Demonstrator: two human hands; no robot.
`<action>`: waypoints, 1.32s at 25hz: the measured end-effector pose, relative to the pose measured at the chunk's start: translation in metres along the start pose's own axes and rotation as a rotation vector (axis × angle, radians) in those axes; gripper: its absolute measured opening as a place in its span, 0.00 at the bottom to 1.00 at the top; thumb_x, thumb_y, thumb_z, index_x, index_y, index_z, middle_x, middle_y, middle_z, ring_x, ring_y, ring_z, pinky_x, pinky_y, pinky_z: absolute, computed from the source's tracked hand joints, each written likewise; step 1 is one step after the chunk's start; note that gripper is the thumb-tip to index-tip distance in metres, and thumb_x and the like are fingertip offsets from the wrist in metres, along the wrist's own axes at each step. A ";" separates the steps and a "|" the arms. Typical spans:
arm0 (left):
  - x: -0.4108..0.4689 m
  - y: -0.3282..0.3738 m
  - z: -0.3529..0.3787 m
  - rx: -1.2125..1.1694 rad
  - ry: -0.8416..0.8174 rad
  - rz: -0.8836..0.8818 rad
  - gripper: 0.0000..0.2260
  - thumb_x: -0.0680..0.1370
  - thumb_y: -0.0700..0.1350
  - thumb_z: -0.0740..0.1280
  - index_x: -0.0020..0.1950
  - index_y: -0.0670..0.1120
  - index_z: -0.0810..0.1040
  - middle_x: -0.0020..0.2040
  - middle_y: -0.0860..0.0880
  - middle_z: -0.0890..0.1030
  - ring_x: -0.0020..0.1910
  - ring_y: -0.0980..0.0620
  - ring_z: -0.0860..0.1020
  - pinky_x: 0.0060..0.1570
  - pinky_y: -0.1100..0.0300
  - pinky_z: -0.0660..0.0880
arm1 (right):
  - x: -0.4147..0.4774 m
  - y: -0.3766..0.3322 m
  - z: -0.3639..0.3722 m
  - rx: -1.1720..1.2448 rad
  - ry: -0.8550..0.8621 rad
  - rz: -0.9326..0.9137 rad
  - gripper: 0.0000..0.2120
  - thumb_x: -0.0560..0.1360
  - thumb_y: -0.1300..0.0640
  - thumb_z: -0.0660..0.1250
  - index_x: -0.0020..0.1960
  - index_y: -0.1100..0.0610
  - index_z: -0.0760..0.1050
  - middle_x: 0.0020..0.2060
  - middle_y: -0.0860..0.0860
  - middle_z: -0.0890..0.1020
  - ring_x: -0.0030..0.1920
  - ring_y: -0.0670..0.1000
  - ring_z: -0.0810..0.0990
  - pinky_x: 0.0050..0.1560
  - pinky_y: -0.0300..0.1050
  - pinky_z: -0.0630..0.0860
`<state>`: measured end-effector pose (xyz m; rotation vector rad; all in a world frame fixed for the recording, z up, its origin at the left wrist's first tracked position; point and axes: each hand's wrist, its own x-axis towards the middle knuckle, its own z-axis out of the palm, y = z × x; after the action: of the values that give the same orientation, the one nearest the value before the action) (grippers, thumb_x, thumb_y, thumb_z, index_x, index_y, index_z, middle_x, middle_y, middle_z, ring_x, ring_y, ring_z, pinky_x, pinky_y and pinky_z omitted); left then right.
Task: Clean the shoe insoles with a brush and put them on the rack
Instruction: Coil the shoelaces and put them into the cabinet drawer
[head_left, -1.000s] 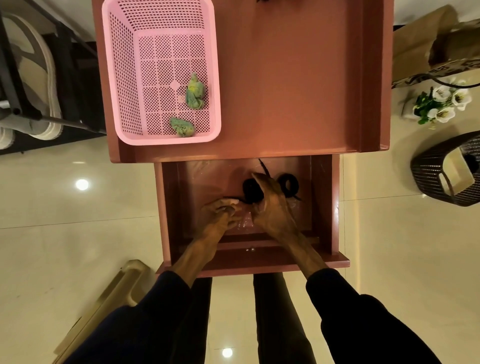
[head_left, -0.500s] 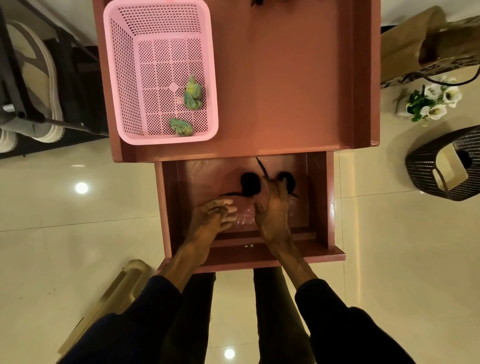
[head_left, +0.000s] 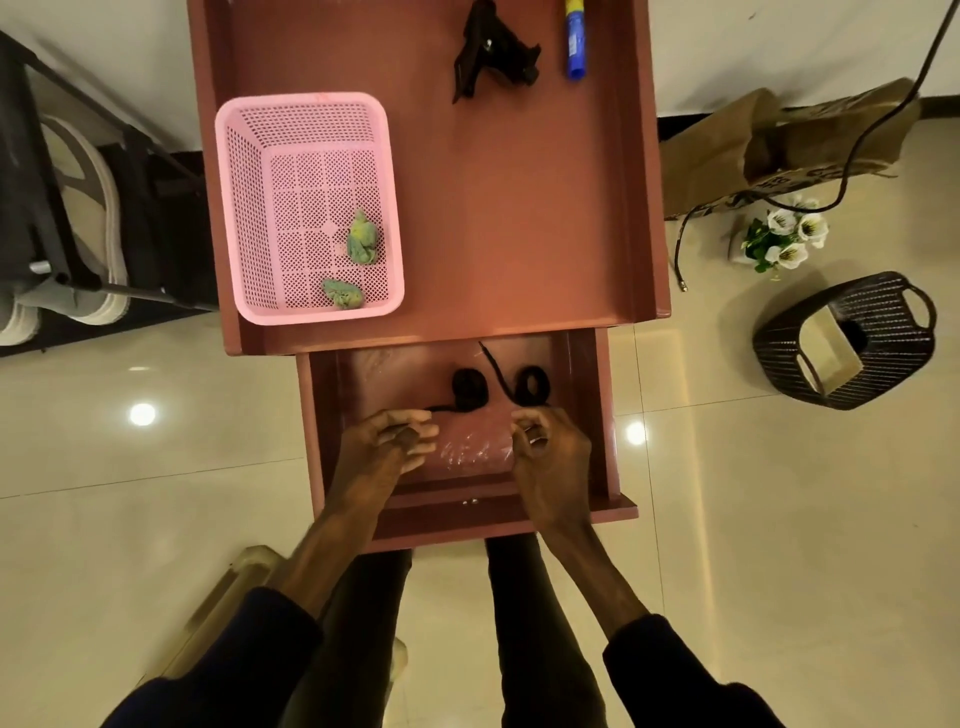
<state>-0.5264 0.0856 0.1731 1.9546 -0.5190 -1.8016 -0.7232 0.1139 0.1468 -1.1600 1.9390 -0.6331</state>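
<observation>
Head view: inside the open drawer (head_left: 587, 415), the left hand (head_left: 387, 447) and right hand (head_left: 553, 457) each keep a curled grip pinching one end of the crinkled clear plastic (head_left: 472, 449) stretched between them. Just beyond lie two coiled black cords (head_left: 470, 387). On the bench (head_left: 519, 208) sits a pink basket (head_left: 249, 208) holding two green wads (head_left: 362, 243). The rack (head_left: 18, 171) stands on the floor at the left, with a pale shoe (head_left: 83, 218) on it.

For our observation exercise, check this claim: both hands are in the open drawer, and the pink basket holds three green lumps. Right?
Not quite: the head view shows two green lumps in the pink basket, not three. The left hand and right hand are in the open drawer.
</observation>
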 end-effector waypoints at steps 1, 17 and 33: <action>-0.003 0.002 0.001 -0.008 -0.002 0.009 0.08 0.81 0.37 0.67 0.59 0.42 0.82 0.52 0.46 0.87 0.52 0.47 0.86 0.61 0.47 0.80 | 0.004 -0.003 -0.003 -0.001 -0.007 0.000 0.08 0.77 0.64 0.72 0.54 0.54 0.82 0.48 0.45 0.82 0.48 0.44 0.83 0.48 0.41 0.83; -0.016 0.107 0.024 -0.192 -0.065 0.192 0.10 0.79 0.41 0.69 0.60 0.42 0.81 0.52 0.46 0.87 0.52 0.46 0.86 0.56 0.52 0.81 | 0.071 -0.095 -0.059 0.099 0.008 -0.178 0.11 0.76 0.67 0.72 0.55 0.55 0.83 0.50 0.46 0.83 0.50 0.43 0.82 0.50 0.32 0.78; 0.104 0.280 0.085 0.237 0.370 0.626 0.23 0.72 0.45 0.79 0.65 0.47 0.79 0.59 0.51 0.82 0.55 0.52 0.81 0.53 0.61 0.80 | 0.288 -0.181 -0.085 -0.171 0.179 -0.426 0.14 0.78 0.67 0.67 0.63 0.63 0.77 0.57 0.57 0.80 0.56 0.51 0.79 0.55 0.40 0.79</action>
<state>-0.5977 -0.2101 0.2340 1.9143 -1.1008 -1.0053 -0.7841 -0.2230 0.2236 -1.6993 1.9334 -0.8278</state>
